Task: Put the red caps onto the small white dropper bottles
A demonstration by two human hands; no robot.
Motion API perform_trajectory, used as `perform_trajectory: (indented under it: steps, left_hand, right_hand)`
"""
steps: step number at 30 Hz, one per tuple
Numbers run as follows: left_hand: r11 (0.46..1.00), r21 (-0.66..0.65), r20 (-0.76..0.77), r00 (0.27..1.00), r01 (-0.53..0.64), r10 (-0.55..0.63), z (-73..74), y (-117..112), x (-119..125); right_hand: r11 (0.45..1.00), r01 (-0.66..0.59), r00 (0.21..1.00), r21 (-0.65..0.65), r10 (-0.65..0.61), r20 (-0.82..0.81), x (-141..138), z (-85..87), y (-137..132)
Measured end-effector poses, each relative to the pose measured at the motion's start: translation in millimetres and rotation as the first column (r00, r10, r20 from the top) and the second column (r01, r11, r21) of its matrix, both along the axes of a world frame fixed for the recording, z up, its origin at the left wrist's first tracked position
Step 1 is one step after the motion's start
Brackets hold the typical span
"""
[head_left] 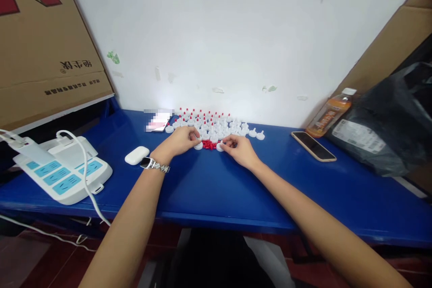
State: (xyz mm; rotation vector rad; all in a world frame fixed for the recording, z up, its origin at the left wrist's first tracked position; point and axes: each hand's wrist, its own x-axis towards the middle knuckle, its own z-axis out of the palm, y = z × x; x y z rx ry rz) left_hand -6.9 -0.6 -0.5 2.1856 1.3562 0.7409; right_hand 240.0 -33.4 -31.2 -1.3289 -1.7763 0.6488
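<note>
A heap of small white plastic caps [216,127], many tipped with red, lies on the blue table [216,189] by the white wall. In front of it sits a small pile of loose red pieces [209,145]. My left hand [180,140], with a metal watch at the wrist, rests fingers curled on a white cap [198,146] at the pile's left. My right hand [240,149] pinches another white cap [220,146] at the pile's right.
A white earbud case [137,155] lies left of my left wrist. A white and blue power strip [64,171] with cables sits far left. A phone [313,146], an orange drink bottle [332,112] and a black bag [384,121] are right. Cardboard boxes [43,40] lean at both sides.
</note>
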Motion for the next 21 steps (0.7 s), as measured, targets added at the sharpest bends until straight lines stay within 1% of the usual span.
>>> perform_trajectory:
  steps: [3, 8, 14, 16, 18, 21]
  left_hand:
    - [0.999, -0.038, 0.037, 0.999, 0.031, -0.030, -1.0, 1.0, 1.2]
    - [0.997, -0.040, 0.060, 0.996, 0.067, -0.065, -0.9, -1.4, 5.1]
    - [0.999, -0.027, 0.092, 0.995, 0.037, -0.034, 1.4, -2.6, 3.9]
    - [0.999, -0.031, 0.105, 0.994, 0.043, -0.040, 2.5, -3.5, 2.2]
    - [0.998, -0.042, 0.102, 0.993, 0.055, -0.051, 4.6, -6.7, 0.4]
    - [0.999, -0.018, 0.094, 0.995, 0.043, -0.041, 9.4, -17.3, -1.6]
  right_hand:
    - [1.000, -0.012, 1.000, -0.013, 0.012, -0.029, 0.0, 0.9, -1.8]
    - [1.000, -0.018, 0.998, -0.018, 0.017, -0.058, 0.8, 4.2, -5.8]
    - [1.000, 0.002, 1.000, 0.008, -0.002, -0.030, 5.6, 5.8, -10.1]
    - [0.999, 0.021, 1.000, 0.048, -0.021, 0.009, 7.0, 6.3, -13.6]
    - [0.991, 0.028, 0.996, 0.133, -0.038, 0.077, 6.0, 7.4, -18.7]
    - [0.958, -0.042, 0.980, 0.285, -0.017, 0.200, -1.0, 9.6, -27.3]
